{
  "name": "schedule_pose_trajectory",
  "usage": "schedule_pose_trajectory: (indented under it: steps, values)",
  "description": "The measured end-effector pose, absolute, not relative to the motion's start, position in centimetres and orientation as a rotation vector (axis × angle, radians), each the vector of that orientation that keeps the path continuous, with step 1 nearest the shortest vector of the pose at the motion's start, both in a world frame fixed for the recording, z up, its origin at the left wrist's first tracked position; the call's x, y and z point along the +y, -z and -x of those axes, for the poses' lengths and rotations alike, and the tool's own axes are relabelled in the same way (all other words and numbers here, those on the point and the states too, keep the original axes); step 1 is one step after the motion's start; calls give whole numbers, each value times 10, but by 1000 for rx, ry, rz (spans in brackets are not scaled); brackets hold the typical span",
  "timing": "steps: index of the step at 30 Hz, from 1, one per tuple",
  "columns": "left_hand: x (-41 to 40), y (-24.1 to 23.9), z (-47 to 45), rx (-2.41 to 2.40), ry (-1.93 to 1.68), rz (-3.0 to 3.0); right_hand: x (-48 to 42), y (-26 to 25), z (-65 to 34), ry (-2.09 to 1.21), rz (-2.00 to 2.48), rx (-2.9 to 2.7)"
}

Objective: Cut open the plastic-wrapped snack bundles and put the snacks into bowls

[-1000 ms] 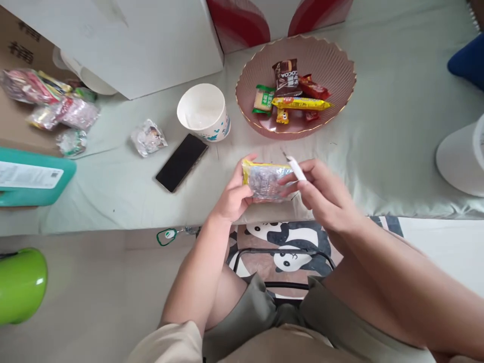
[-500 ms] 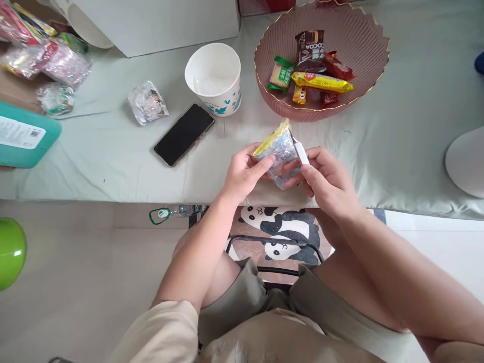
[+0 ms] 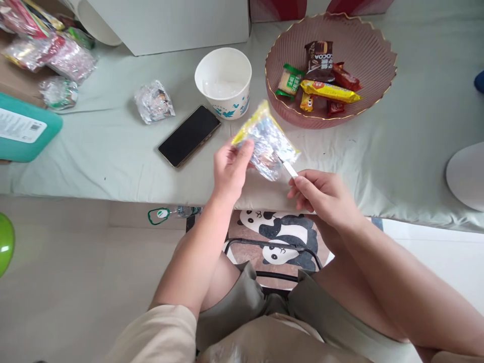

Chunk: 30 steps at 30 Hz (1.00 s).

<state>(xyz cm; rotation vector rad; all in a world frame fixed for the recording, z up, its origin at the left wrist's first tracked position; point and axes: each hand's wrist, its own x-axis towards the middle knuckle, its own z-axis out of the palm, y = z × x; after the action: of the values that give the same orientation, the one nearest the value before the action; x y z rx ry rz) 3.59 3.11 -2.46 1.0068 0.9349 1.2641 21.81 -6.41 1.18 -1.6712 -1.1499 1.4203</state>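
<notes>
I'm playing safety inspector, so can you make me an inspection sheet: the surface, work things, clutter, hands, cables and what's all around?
Surface: pale green cloth, wrinkled.
Job's things: clear packet with yellow edging; white-handled blade, its tip at the packet. Any cut: unclear.
Clutter: phone, paper cup, clear-wrapped bundle, pink bowl holding wrapped snacks.
Hands: left hand grips packet; right hand holds blade.
Cables: nothing seen.
Surroundings: white box behind, panda mat below.

— What sort of place are you in?
— It looks like a home: I'm at a cloth-covered surface (image 3: 381, 166), with a gilt-edged bowl (image 3: 365, 60) of wrapped snacks (image 3: 330, 92) and a phone (image 3: 189, 136) on it.
— And lower down?
— I see a panda-patterned mat (image 3: 291, 232) on the pale, smooth floor (image 3: 75, 272).
</notes>
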Motion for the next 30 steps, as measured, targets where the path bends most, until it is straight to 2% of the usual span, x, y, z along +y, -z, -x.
schedule_pose_trajectory:
  steps: [3, 5, 10, 13, 20, 23, 26, 28, 30]
  values:
    - [44, 21, -25, 1005, -1397, -881, -65, -13, -221, -1463, 1732, -1264]
    - [49, 17, -17, 1021, -1428, -842, -65, -11, -226, -1355, 1777, -1382]
    - [45, 13, -8, 1026, -1327, -881, -59, 3, -248, -374, 2065, -1708]
    - [36, 17, -10, 1047, -1140, -954, -56, 9, -255, -112, 2112, -1762]
    - [23, 18, -23, 1032, -837, -1104, -66, 5, -223, -211, 1491, -2059]
    - [20, 16, -28, 1043, -818, -1309, -67, 8, -212, -325, 1455, -2100]
    - [19, 17, -29, 1081, -895, -1459, -67, 6, -215, -614, 1399, -2013]
    - [21, 19, -28, 1099, -912, -1416, -68, 2, -220, -739, 1429, -1891]
    - [22, 22, -27, 1113, -944, -1242, -70, 0, -222, -708, 1451, -1835]
